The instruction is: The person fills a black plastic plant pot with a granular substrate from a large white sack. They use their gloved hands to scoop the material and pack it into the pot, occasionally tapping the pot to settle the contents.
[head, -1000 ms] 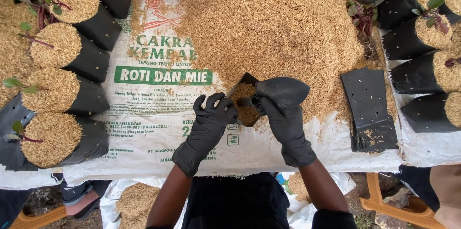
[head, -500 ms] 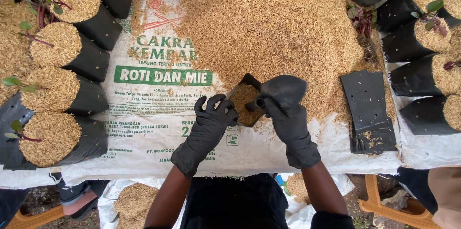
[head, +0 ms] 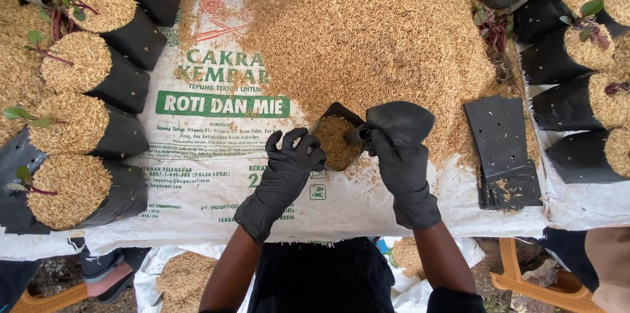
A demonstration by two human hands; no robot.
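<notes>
Both hands wear black gloves. My left hand (head: 287, 167) pinches the near-left rim of a small black plastic grow bag (head: 336, 140) that stands open and is filled with tan husks. My right hand (head: 401, 170) grips the handle of a black scoop (head: 398, 120), whose blade is lifted just right of the bag's mouth. Behind them lies a large heap of husks (head: 374, 31) on a white printed sack (head: 210, 175) spread over the table.
Filled black grow bags with seedlings (head: 85, 63) line the left side, and more filled bags (head: 584, 57) the right. A stack of flat empty black bags (head: 502, 149) lies right of the scoop. An orange stool (head: 525, 273) stands below at the right.
My right hand has swung the scoop to the right, off the bag's mouth. The bag now shows fully, packed with husks. My left hand has kept its hold.
</notes>
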